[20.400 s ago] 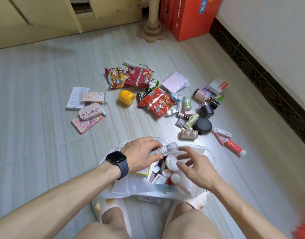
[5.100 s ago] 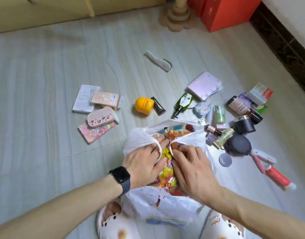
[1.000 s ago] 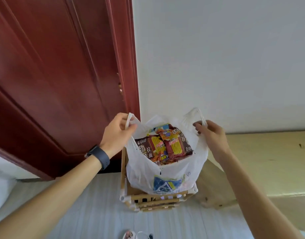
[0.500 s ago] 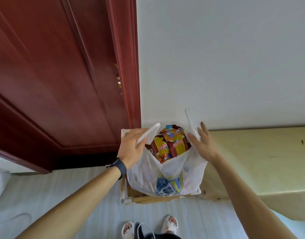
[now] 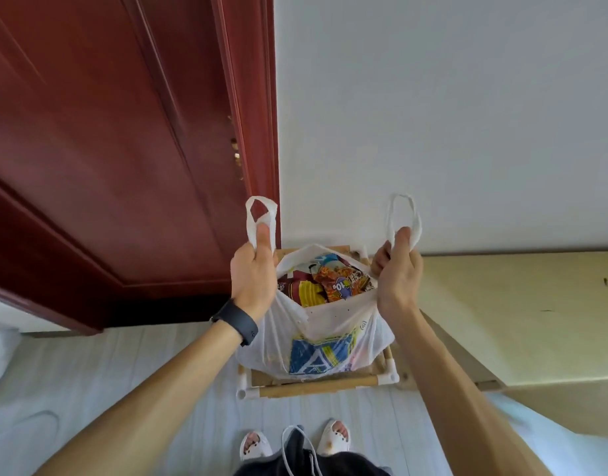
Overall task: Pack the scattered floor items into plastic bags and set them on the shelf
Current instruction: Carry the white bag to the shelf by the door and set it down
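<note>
A white plastic bag (image 5: 330, 324) stuffed with red and orange snack packets (image 5: 333, 283) rests on top of a small wooden shelf (image 5: 316, 389) with white corner joints. My left hand (image 5: 253, 276), with a black watch on the wrist, pinches the bag's left handle, whose loop sticks up above the thumb. The bag's right handle is held the same way by my right hand (image 5: 397, 273). Both handles are pulled apart, so the bag's mouth gapes.
A dark red door (image 5: 124, 149) stands at the left, a white wall (image 5: 450, 115) behind the shelf and a pale yellow cabinet (image 5: 519, 314) to its right. My feet in white slippers (image 5: 292, 441) stand on the light floor just before the shelf.
Half a second ago my hands lay open against the bag's sides. Now each has closed on a handle and drawn it up and outward. The bag still rests on the shelf.
</note>
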Demonstrator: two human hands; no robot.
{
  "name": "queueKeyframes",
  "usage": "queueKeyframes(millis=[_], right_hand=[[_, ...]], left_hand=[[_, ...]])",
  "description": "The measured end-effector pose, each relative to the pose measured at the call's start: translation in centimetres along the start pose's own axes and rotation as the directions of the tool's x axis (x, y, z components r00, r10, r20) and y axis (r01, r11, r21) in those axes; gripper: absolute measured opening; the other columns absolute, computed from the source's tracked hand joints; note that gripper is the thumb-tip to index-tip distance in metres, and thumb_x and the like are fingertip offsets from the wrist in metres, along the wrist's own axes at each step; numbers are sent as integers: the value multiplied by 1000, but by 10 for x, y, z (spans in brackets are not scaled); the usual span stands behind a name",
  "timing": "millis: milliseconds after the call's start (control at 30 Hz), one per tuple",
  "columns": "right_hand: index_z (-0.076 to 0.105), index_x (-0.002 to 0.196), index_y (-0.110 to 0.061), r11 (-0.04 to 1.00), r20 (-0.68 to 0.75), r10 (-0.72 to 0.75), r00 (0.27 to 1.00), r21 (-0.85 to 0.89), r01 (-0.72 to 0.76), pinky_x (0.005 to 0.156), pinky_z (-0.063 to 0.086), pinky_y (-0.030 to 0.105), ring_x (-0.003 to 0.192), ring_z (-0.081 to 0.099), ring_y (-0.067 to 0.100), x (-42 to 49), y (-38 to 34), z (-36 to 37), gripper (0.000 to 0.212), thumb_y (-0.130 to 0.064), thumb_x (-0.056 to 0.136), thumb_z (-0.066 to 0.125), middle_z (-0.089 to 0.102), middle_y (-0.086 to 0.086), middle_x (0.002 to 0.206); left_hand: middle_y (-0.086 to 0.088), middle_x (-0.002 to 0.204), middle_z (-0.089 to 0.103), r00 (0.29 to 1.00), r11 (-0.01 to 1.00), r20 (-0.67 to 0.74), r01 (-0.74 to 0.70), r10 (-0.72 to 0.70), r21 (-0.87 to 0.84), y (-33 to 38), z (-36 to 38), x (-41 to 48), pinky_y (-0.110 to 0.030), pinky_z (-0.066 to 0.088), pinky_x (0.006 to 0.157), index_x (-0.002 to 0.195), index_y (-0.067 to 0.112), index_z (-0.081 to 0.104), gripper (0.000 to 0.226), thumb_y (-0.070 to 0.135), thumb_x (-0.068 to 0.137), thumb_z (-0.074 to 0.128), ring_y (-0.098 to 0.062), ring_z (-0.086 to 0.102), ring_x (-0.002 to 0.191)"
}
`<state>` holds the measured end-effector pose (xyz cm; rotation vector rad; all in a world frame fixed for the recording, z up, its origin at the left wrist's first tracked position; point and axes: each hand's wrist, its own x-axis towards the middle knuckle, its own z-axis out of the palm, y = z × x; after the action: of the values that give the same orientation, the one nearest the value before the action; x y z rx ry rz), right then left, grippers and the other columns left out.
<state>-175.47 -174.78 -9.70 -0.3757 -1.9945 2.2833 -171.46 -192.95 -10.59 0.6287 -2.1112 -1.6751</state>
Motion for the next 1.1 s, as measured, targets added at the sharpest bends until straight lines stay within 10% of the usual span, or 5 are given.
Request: queueKeyframes(millis=[200,500,667,833,1100], right_hand=[[45,54,-27,864,168,-17,986,-494,99,56,37,33,61,44,10,-14,53,-9,59,-61,100,28,48,-9,63],[67,98,-9,437,537,-7,844,-757,485,90,43,42,99,52,25,-38,64,23,53,-45,103,27,61,5,105],[62,85,-8,461,554,-63,830,-721,517,77,46,48,86,54,31,-31,74,23,54,-45,103,28,59,8,91],[60,83,-12,287,569,-183,802,-749,597,70,47,47,78,51,27,-38,93,20,51,-51,99,32,56,5,89],[63,113,-20,530,386,-437,812,-619,580,102,36,34,120,48,15,-75,62,7,41,-52,92,50,56,-5,126]], left_hand=[[-4,77,68,849,635,521,-454,94,625,-44,10,-26,-41,51,62,89,17,63,51,48,101,24,-26,65,69],[-13,113,69,680,307,728,-712,82,631,-44,29,-50,-33,51,90,115,9,66,39,36,86,65,-25,65,106],[13,91,67,431,726,886,-553,-169,408,-16,-21,-12,-24,49,75,95,28,66,20,45,90,58,-3,61,86],[20,105,57,743,808,668,-369,-40,460,1,-44,27,-24,50,81,112,31,55,33,45,85,68,1,60,90],[6,61,57,802,919,597,-232,-5,319,-36,-27,9,-15,38,57,70,13,61,38,39,97,53,0,51,56]])
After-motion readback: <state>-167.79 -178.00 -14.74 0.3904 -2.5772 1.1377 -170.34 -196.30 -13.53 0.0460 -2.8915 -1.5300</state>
